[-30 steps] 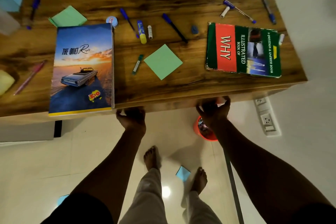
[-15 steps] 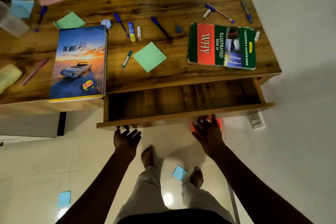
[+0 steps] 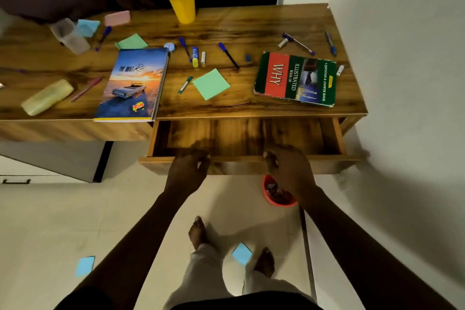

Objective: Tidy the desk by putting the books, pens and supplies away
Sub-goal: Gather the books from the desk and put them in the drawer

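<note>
Drawer (image 3: 251, 138) under the worktop (image 3: 239, 27) stands pulled out, wood bottom showing. Left hand (image 3: 187, 171) and right hand (image 3: 289, 168) are both at its front edge, blurred. The fingers look loosely curled; cannot tell if they grip the edge or just touch it. On the worktop: car-cover book (image 3: 133, 85) left at the front edge, "WHY" book (image 3: 297, 78) right, green sticky pad (image 3: 211, 84) between them, blue pen (image 3: 228, 55) and glue stick (image 3: 195, 56) behind, yellow cup (image 3: 182, 5) at the back.

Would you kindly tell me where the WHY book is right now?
The WHY book lies flat on the right side of the desk in the head view, behind the open drawer, right of the green sticky note.
</note>
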A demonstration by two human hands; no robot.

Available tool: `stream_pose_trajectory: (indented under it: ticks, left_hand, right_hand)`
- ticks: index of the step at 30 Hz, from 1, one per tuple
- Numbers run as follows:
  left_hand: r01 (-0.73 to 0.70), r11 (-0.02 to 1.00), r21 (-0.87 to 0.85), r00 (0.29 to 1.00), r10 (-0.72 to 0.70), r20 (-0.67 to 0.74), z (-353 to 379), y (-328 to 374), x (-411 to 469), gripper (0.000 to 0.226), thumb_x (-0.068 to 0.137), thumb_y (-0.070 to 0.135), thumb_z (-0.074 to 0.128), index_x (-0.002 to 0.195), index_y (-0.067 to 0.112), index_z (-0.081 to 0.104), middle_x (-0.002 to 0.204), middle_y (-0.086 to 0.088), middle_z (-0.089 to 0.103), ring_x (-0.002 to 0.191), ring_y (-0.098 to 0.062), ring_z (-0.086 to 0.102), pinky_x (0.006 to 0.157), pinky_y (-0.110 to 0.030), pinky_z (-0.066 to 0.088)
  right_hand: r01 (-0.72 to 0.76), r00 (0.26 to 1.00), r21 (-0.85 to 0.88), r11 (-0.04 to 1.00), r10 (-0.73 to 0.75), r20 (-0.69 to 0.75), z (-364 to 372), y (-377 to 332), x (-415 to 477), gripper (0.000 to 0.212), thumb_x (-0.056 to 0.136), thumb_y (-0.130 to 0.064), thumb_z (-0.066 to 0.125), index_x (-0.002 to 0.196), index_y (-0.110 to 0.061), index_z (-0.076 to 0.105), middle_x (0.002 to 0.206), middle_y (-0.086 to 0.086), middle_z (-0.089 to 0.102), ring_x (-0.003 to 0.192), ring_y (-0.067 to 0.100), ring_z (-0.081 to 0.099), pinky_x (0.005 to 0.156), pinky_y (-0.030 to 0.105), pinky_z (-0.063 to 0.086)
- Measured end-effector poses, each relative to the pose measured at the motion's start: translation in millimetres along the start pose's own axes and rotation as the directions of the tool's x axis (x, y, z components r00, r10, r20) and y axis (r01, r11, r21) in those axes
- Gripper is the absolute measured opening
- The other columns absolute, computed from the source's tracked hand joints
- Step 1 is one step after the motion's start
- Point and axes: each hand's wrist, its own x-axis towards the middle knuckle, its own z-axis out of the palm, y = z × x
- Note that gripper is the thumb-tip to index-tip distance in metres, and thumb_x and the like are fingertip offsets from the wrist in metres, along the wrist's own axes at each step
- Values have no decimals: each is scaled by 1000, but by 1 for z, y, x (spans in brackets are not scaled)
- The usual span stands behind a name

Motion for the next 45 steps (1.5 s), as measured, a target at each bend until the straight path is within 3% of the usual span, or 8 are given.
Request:
stream_pose_trajectory:
  ticks: [4, 14, 20, 27, 34, 40, 45]
  left_hand:
    - [40, 999, 32, 999, -40, -19, 2, 5, -8, 25, 100, 38, 56, 110, 24, 74, 112, 0, 74, 105, -24, 65, 88, -38, 55]
    - [60, 998, 36, 997, -62, 44, -7, 11, -38, 21, 97, 34, 58, 96, 22, 74, 92, 2, 77, 80, -19, 71, 76, -35, 58]
    - [60, 993, 105, 979, -80, 189, -11, 14, -51, 23, 98, 38, 56, 99, 24, 74, 96, 3, 75, 87, -19, 71, 77, -31, 57]
    - [124, 988, 87, 954, -143, 262, -12, 12, -63, 23, 97, 42, 57, 95, 25, 72, 94, 5, 71, 84, -15, 65, 70, -25, 46]
    - [106, 991, 82, 956, -124, 268, -15, 10, -65, 24, 97, 44, 57, 96, 26, 73, 96, 6, 71, 89, -16, 67, 74, -25, 50]
    - [194, 977, -86, 913, -148, 379, -32, -6, -57, 10, 94, 38, 62, 89, 33, 70, 89, 12, 67, 78, -7, 64, 71, -24, 55]
    - [237, 945, -225, 967, -206, 152, -72, -48, -32, 7, 89, 19, 71, 95, 19, 74, 100, 4, 73, 92, -12, 66, 85, -32, 53]
  right_hand:
    - [-22, 999, -53, 998, 23, 26, 10, 4, -8, 41, 101, -52, 35, 113, -34, 69, 97, -7, 75, 92, 18, 68, 87, 37, 56]
    - [-143, 967, -138, 980, 168, 190, 13, 2, -30, 57, 88, -64, 27, 95, -29, 71, 84, -8, 71, 79, 13, 68, 77, 33, 59]
    - [-140, 929, -127, 982, 175, 327, 4, -11, -43, 36, 96, -56, 51, 98, -27, 72, 93, -6, 72, 89, 16, 68, 87, 35, 57]
    - [-139, 928, -190, 972, 195, 317, 11, -12, -58, 41, 95, -61, 53, 103, -27, 73, 99, -3, 73, 94, 18, 68, 81, 28, 51]
    - [-116, 930, -216, 970, 182, 320, 8, -18, -57, 36, 97, -56, 54, 105, -27, 73, 102, -5, 73, 96, 16, 68, 76, 23, 42]
    - [-209, 883, -184, 960, 266, 387, 9, -34, -45, 34, 93, -60, 55, 108, -32, 70, 106, -6, 72, 98, 16, 67, 87, 31, 54]
    - [-252, 891, -50, 967, 251, 378, 12, -77, -11, 28, 96, -49, 56, 112, -30, 70, 113, -3, 72, 98, 17, 65, 82, 28, 49]
